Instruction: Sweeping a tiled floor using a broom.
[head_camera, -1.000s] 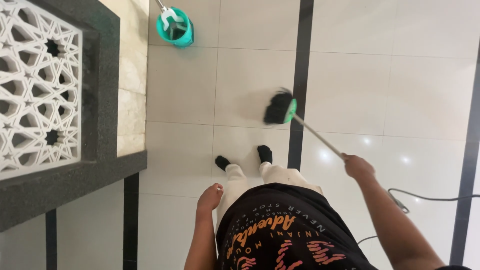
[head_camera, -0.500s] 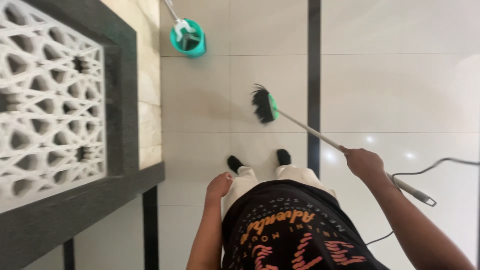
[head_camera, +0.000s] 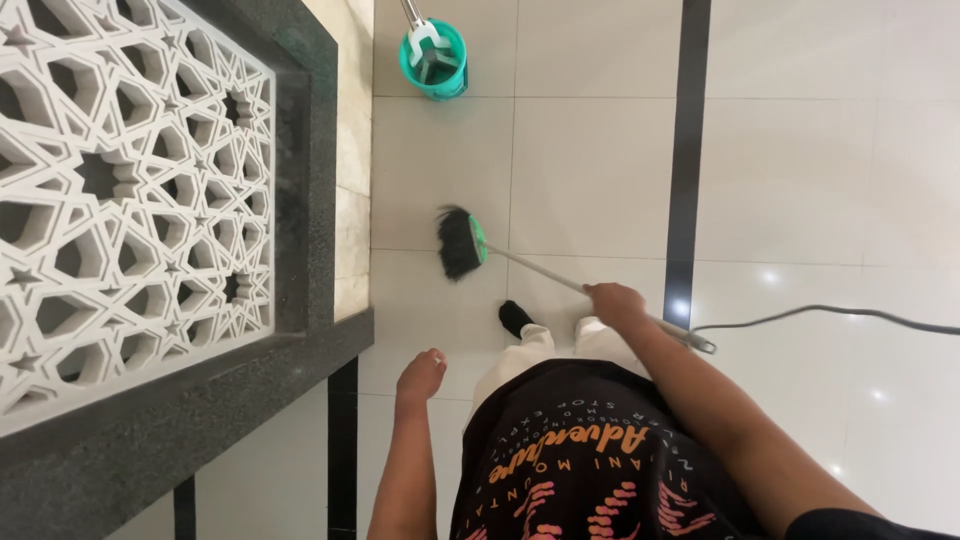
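Observation:
My right hand (head_camera: 612, 301) grips the thin metal handle of a broom (head_camera: 530, 266) near its upper end. The broom's black bristles with a green head (head_camera: 461, 243) rest on the pale tiled floor ahead of my feet. My left hand (head_camera: 420, 376) hangs loose at my side with nothing in it, fingers curled slightly. One black-socked foot (head_camera: 515, 318) shows below the broom head.
A teal bucket (head_camera: 436, 58) with a mop wringer stands far ahead on the floor. A white lattice screen (head_camera: 120, 200) in a dark stone frame (head_camera: 300, 200) runs along the left. A grey cable (head_camera: 830, 314) lies on the tiles at right. A dark floor stripe (head_camera: 688, 150) runs ahead.
The broom head has swept leftward across the tiles, from beside the dark stripe toward the stone frame. My right hand followed it left; the view shifted.

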